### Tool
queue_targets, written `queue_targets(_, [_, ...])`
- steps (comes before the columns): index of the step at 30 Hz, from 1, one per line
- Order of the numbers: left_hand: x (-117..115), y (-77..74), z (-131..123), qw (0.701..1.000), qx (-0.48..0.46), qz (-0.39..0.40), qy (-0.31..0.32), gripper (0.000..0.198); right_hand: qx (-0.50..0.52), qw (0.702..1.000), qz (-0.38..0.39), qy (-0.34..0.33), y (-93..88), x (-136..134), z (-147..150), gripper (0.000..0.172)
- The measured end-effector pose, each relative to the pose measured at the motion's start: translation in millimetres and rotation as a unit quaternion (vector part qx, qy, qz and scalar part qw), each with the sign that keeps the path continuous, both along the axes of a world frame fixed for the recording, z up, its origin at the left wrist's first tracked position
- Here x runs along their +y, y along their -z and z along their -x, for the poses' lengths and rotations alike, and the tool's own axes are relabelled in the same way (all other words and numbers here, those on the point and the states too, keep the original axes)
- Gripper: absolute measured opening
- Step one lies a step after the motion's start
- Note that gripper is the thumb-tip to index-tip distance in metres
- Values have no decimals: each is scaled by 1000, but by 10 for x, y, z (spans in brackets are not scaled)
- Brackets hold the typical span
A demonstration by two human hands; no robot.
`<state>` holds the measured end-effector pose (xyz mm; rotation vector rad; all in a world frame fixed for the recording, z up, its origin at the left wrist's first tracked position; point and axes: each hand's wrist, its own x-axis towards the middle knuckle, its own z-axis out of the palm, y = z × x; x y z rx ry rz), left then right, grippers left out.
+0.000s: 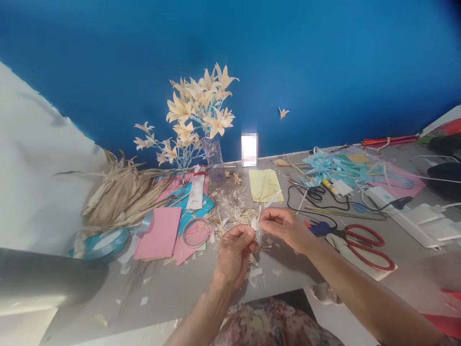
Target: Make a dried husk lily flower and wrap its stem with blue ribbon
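My left hand (235,251) and my right hand (284,226) meet over the grey table (194,283), both pinched on a small pale dried-leaf piece (257,222) held between the fingertips. Just behind the hands lies a heap of pale leaf scraps (234,209). A yellow paper sheet (264,185) lies beyond the scraps. Red-handled scissors (367,245) rest to the right of my right forearm.
A glass vase (213,153) of cream leaf flowers stands against the blue wall. Dried leaves (122,194), pink paper (160,233), a tape ring (195,232) and blue ribbon rolls (104,241) lie left. Black scissors (316,193), cables, a white power strip (406,211) and ribbon lie right.
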<state>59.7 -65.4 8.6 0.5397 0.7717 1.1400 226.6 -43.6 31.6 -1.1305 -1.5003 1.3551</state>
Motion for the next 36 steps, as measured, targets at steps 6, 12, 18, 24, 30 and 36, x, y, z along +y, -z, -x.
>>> queue_targets(6, [17,71,57,999,12,26,-34,28,14,1000,9,-3,19,2,-15,31])
queue_targets(12, [37,90,180,997,36,4,-65,30,31,999,25,9,15,31,-16,36])
queue_targets(18, [103,23,282,998,-35,10,-54,31,73,995,70,-8,-74,152,126,40])
queue_targets(24, [136,2,431,998,-47,15,-49,35,32,996,53,-57,-161,264,421,35])
queue_targets(30, [166,3,597,997,-39,30,-62,34,40,994,49,-84,-55,402,628,32])
queue_targets(36, [191,31,749,998,-4,35,-43,31,39,990,76,-113,-56,469,736,32])
